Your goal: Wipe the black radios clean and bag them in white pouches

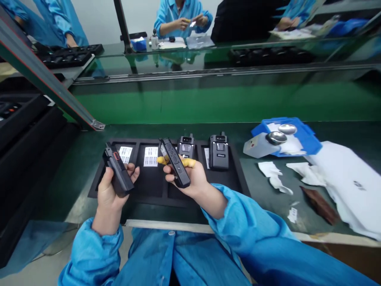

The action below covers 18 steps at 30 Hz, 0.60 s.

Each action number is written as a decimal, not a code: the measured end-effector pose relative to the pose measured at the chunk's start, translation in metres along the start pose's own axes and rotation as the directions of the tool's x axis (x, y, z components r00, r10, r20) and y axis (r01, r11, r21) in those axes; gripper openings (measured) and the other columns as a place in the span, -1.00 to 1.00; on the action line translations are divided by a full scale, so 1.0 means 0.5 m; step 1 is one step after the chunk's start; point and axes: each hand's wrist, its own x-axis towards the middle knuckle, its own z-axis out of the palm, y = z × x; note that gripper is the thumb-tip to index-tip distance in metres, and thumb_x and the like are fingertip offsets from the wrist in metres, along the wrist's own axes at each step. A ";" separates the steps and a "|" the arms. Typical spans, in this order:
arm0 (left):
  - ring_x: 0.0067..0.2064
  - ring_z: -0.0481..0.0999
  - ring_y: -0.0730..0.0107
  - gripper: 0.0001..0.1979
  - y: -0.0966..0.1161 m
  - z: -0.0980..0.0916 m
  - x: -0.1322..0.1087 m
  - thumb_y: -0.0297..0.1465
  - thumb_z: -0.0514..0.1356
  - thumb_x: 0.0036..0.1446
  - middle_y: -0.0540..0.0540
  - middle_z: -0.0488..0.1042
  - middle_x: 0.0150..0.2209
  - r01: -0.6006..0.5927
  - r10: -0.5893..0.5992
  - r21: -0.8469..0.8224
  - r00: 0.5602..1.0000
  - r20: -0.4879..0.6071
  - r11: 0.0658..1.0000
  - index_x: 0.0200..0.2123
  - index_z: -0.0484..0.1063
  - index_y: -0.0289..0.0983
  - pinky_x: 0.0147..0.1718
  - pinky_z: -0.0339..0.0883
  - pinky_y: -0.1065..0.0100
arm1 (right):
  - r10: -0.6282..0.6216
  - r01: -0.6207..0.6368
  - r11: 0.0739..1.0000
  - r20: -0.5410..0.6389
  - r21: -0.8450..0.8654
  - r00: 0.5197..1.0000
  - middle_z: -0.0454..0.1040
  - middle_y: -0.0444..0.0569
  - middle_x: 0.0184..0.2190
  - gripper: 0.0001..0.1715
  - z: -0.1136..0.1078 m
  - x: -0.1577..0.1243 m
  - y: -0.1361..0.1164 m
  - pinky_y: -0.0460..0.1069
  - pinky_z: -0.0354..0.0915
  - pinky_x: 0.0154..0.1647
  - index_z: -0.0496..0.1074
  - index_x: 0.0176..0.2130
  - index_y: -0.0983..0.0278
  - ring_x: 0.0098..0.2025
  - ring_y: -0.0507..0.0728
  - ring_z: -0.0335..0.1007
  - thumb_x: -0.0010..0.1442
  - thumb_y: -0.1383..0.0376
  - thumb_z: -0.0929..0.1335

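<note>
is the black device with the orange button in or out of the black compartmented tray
Out: the left hand holds the device clear of the tray.

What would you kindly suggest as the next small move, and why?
Perhaps lower the device in the left hand into the tray, at the leftmost white label: that label shows just beside the device, and two other devices already sit in the tray.
</note>
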 end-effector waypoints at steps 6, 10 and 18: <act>0.08 0.44 -0.09 -0.57 -0.006 0.008 -0.022 -0.26 0.21 0.02 -0.23 0.43 0.10 0.070 -0.080 0.049 0.970 0.231 0.996 -0.02 0.43 -0.25 -0.11 0.46 -0.08 | -0.036 0.036 0.999 -0.016 -0.009 0.999 0.53 -0.04 -0.44 -0.65 -0.002 0.004 0.003 -0.11 0.26 -0.60 0.32 -0.24 0.27 -0.52 0.03 0.37 -0.09 0.41 0.19; 0.08 0.44 -0.03 -0.43 0.004 -0.003 -0.025 -0.42 0.21 0.06 -0.14 0.42 0.11 0.005 -0.058 0.181 0.955 0.289 0.983 0.16 0.25 -0.01 -0.01 0.36 -0.18 | -0.042 0.041 0.998 -0.021 -0.048 0.999 0.53 -0.07 -0.44 -0.57 -0.005 0.004 0.007 -0.11 0.27 -0.60 0.31 -0.19 0.24 -0.52 0.04 0.37 -0.13 0.41 0.19; -0.06 0.52 0.22 0.01 -0.006 -0.006 -0.008 -0.29 0.44 -0.15 -0.09 0.34 0.10 -0.190 0.051 0.473 0.956 0.290 0.861 0.28 -0.08 0.12 -0.02 0.41 0.11 | -0.030 0.030 0.993 -0.004 -0.113 1.000 0.54 -0.09 -0.40 -0.51 -0.014 0.003 0.017 -0.11 0.29 -0.58 0.34 -0.14 0.21 -0.50 0.03 0.38 -0.13 0.39 0.22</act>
